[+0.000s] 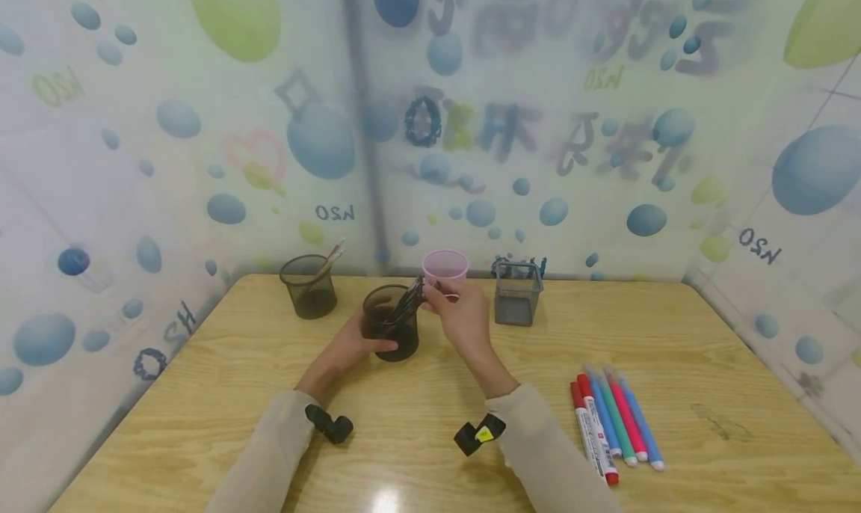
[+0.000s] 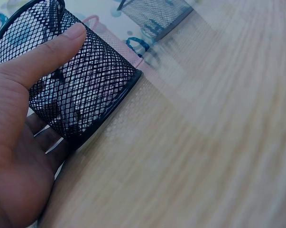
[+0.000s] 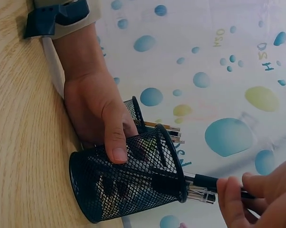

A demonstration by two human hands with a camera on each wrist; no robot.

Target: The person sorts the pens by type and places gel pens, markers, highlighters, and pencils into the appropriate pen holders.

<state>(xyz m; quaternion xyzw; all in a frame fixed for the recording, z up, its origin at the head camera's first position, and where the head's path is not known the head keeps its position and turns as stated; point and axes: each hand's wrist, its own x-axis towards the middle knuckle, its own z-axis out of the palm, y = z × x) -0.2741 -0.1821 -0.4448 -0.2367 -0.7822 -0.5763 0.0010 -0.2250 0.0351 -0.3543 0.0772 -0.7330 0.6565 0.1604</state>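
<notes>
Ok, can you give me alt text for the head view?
A person's left hand holds a black mesh cup while the right hand grips dark pens reaching into it. Farther back on a wooden table stand another mesh cup with thin sticks, a pink cup and a square mesh holder; colourful markers lie at right.

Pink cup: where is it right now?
In the head view, the pink cup stands near the back edge of the table, partly behind the right grip, left of the square mesh holder.

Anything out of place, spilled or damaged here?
Nothing visibly spilled or damaged: the black mesh cup looks intact, and the markers lie grouped together. One oddity: lettering on the backdrop reads backwards in the head view, as if mirrored.
</notes>
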